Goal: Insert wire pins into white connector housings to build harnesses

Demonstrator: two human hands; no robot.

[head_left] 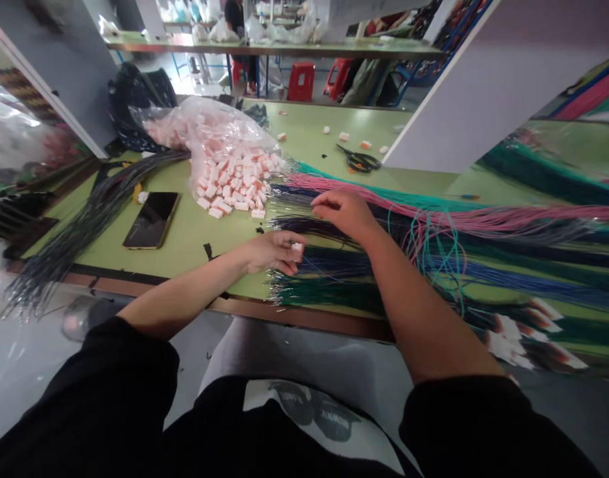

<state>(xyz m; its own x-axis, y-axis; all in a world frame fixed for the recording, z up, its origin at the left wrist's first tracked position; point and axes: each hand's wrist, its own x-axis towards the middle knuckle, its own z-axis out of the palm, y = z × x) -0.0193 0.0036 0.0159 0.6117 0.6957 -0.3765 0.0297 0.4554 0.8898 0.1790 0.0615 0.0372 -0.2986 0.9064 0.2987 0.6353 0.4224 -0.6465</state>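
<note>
My left hand (273, 252) is closed on a small white and orange connector housing (297, 247), held between thumb and fingers. A thin wire (317, 267) runs from near the housing to the right. Over the wire bundles hovers my right hand (345, 211), its fingers bent and pinched together; whatever is at their tips is too small to make out. Beneath and around it lie pink wires (493, 216), dark purple wires (314, 227), blue wires (508, 275) and green wires (329, 292), their metal-tipped ends toward my left hand.
A clear bag (205, 123) spills a heap of connector housings (235, 182) onto the green table (195, 255). A phone (152, 220) and a bundle of grey wires (95, 212) lie left. Black scissors (359, 160) rest near a white panel (464, 86). Wired housings (511, 338) sit at right.
</note>
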